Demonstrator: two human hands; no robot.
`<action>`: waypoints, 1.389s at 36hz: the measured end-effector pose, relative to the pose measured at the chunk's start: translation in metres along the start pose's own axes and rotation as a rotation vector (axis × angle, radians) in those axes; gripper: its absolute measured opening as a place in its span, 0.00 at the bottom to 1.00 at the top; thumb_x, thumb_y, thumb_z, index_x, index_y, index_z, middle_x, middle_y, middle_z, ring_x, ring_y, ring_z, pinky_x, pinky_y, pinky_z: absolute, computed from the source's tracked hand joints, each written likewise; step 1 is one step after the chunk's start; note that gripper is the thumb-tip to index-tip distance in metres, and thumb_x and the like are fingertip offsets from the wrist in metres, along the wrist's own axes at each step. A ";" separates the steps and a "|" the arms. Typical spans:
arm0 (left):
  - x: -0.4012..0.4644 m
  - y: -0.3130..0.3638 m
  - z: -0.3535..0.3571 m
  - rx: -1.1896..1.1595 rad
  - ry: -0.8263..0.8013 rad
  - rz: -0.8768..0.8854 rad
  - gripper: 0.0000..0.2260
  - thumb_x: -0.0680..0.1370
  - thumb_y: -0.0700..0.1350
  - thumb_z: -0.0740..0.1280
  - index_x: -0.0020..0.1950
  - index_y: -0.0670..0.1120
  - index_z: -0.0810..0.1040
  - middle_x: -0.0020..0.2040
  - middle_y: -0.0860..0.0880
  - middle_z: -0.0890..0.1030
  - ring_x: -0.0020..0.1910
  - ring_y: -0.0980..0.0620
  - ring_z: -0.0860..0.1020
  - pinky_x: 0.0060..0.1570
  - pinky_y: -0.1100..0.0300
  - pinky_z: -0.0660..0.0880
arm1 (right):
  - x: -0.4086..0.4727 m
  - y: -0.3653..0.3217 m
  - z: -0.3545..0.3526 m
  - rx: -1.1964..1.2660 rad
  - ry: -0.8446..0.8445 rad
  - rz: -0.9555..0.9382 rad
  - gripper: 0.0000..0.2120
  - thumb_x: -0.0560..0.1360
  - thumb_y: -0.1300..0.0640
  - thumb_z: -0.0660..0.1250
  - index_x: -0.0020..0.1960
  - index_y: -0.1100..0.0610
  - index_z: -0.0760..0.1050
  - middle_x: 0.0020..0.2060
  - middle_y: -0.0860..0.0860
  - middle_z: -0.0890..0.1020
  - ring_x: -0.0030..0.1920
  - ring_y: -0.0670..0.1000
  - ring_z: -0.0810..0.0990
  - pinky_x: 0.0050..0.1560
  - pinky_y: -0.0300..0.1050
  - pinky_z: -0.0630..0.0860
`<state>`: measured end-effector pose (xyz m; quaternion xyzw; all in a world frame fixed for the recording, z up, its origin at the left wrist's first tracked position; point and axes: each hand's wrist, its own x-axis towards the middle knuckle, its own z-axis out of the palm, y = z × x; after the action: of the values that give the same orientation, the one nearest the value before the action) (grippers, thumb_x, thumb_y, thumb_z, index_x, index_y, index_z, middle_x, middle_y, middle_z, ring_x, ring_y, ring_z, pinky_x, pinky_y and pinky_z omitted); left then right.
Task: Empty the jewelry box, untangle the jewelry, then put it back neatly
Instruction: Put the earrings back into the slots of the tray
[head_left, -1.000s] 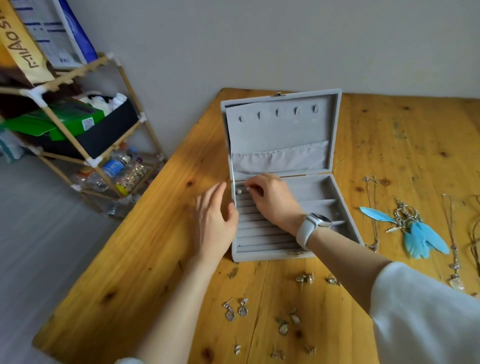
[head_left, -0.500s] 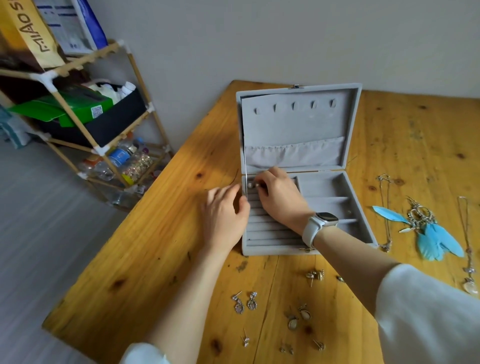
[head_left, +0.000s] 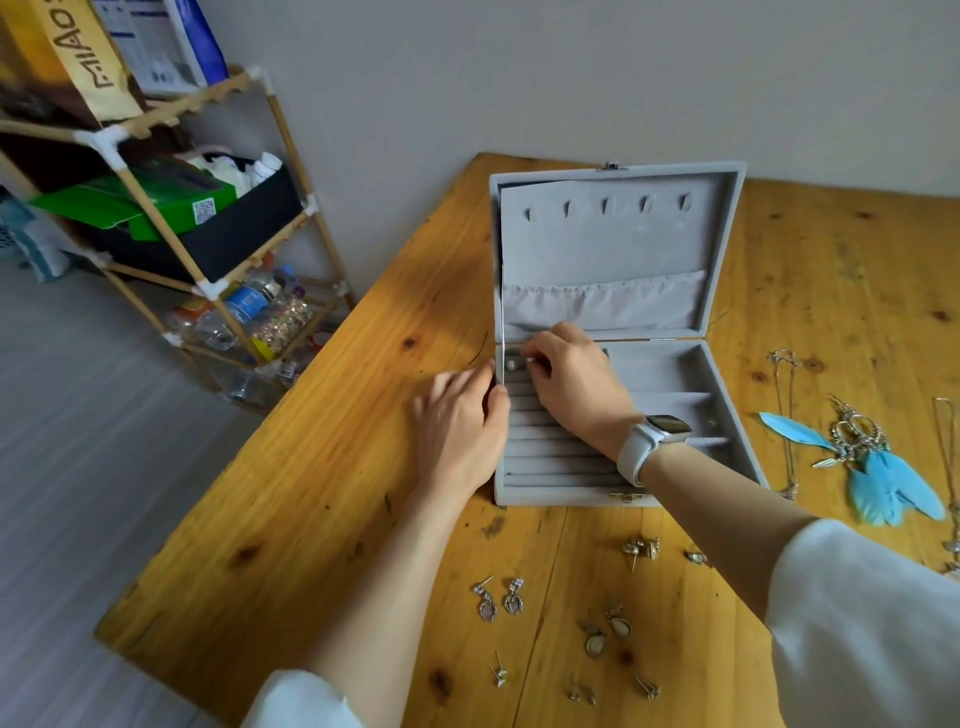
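A grey velvet jewelry box (head_left: 727, 249) stands open on the wooden table (head_left: 322, 467), lid upright. My right hand (head_left: 571, 384) reaches into its ring rows at the back left corner and pinches a small silver stud earring (head_left: 529, 360); another small stud (head_left: 511, 365) sits in the row beside it. My left hand (head_left: 460, 426) rests against the box's left wall with relaxed fingers. Several small silver earrings (head_left: 501, 603) lie on the table in front of the box. Blue feather earrings (head_left: 878, 467) and thin necklaces (head_left: 787, 415) lie to the right.
A wooden shelf rack (head_left: 171, 218) with boxes and plastic bottles stands left of the table against the grey wall. The table's left edge runs diagonally close to my left forearm. More studs (head_left: 641, 548) lie near the box's front edge.
The view shifted slightly; the box appears further right in frame. My right hand stays at the back left ring row, and my left hand has slid closer along the box's left wall.
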<state>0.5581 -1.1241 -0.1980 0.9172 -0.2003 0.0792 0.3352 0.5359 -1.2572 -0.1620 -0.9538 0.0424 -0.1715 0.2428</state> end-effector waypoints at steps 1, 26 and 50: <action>0.000 0.000 0.000 0.003 -0.002 0.001 0.23 0.75 0.53 0.50 0.66 0.49 0.72 0.62 0.55 0.76 0.62 0.55 0.65 0.54 0.57 0.55 | 0.000 0.000 0.001 -0.010 -0.005 -0.009 0.11 0.76 0.64 0.58 0.55 0.64 0.76 0.52 0.60 0.76 0.53 0.61 0.74 0.51 0.52 0.73; 0.000 -0.001 -0.001 0.025 -0.026 0.001 0.18 0.79 0.49 0.56 0.68 0.48 0.70 0.64 0.54 0.74 0.64 0.53 0.65 0.62 0.49 0.59 | -0.008 0.003 -0.005 0.056 -0.053 -0.015 0.15 0.75 0.69 0.57 0.57 0.61 0.78 0.54 0.59 0.79 0.57 0.59 0.74 0.57 0.46 0.69; -0.121 0.071 -0.022 -0.189 -0.189 0.215 0.05 0.73 0.38 0.69 0.47 0.43 0.82 0.44 0.48 0.80 0.41 0.52 0.76 0.45 0.67 0.69 | -0.189 0.010 -0.052 -0.116 0.046 0.153 0.13 0.71 0.57 0.70 0.55 0.58 0.79 0.46 0.57 0.78 0.50 0.61 0.72 0.48 0.55 0.71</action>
<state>0.4182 -1.1217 -0.1738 0.8582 -0.3345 0.0088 0.3892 0.3408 -1.2582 -0.1816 -0.9561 0.1305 -0.1716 0.1984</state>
